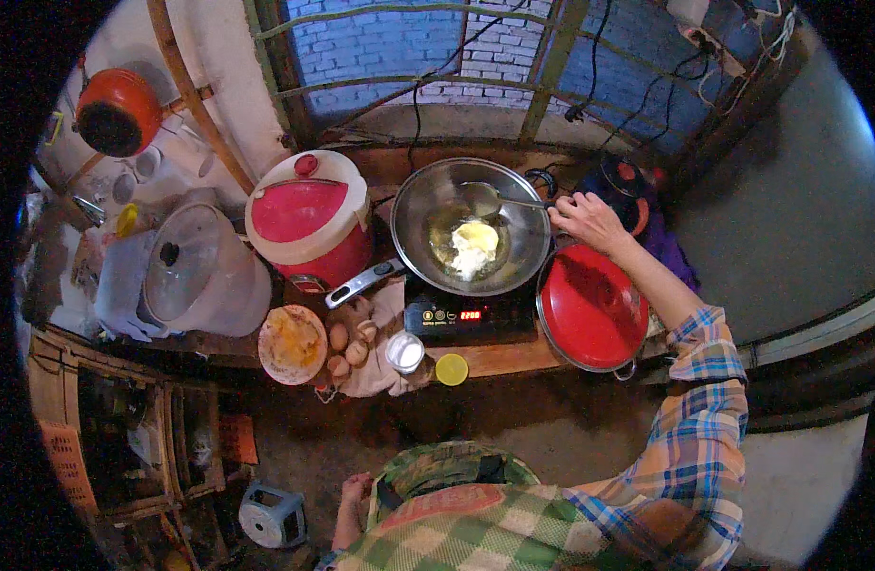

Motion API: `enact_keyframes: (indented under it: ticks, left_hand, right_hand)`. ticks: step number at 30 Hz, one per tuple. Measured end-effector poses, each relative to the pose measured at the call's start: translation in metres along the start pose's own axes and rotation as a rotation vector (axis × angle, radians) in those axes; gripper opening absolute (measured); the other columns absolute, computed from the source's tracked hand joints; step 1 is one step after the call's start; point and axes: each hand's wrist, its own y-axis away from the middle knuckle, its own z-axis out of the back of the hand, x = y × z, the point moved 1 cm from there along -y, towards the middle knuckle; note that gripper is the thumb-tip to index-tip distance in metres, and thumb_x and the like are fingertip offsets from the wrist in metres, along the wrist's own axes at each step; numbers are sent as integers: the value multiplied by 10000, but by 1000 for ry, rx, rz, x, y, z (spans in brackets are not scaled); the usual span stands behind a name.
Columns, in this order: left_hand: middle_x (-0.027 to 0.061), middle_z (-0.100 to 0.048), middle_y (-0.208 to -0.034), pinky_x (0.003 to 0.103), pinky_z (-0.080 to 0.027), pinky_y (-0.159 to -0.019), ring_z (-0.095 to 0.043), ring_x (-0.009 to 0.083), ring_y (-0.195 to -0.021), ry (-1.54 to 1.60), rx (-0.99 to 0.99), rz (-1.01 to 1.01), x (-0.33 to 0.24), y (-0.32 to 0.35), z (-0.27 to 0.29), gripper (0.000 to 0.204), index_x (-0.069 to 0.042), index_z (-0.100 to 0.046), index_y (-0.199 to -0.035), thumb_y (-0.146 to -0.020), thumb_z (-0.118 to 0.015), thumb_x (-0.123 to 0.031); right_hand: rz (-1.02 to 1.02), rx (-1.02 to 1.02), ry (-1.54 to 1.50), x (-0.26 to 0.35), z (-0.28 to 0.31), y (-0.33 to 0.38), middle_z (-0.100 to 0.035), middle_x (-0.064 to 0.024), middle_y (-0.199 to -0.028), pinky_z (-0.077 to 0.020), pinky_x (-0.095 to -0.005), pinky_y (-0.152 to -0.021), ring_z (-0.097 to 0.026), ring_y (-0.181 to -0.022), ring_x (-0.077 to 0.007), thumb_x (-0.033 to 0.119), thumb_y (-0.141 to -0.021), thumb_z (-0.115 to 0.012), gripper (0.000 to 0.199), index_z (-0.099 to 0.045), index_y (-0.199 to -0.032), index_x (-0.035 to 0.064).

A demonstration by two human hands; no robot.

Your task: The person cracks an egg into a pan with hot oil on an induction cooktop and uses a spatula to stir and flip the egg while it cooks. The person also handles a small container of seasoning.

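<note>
My right hand (589, 221) is closed around the handle of a metal ladle (482, 198), reaching over the wok's right rim. The ladle's bowl rests inside the steel wok (521, 249), above a frying egg (475, 247) with a yellow yolk and whitening edges in oil. The wok sits on a black induction cooker (437, 319) with a lit red display, its long handle pointing to the lower left. My left hand (355, 488) hangs low beside my body, away from the counter; its fingers are too small and partly hidden to read.
A red lid (594, 309) lies right of the cooker. Left stand a red-and-white rice cooker (309, 224), a lidded pale tub (195, 271), a plate of yellow food (293, 344) and several eggs (356, 352). In front are a white-filled jar (405, 352) and a yellow cap (452, 369).
</note>
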Motion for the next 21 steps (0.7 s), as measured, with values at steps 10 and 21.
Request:
enact_keyframes:
  ticks: [10,21]
  left_hand:
    - [59,-621,-725,315,-428,-455,-543,138,-555,-168,-11,-35,-13,-9,-9,226,-53,-645,-891,-804,-682,-258]
    - [70,-629,-754,318,-457,-467,-562,164,-567,-39,-10,34,-34,-37,-6,207,-52,-622,-893,-809,-681,-232]
  right_hand:
    - [121,221,-81,-6,48,32,-525,-33,-897,-454,-305,-659,-567,-789,-194,177,-798,-487,171,-536,-960,155]
    - [-339,469,-428,-21,64,32,-580,-101,-846,-485,-429,-618,-612,-754,-303,96,-723,-574,216,-630,-923,156]
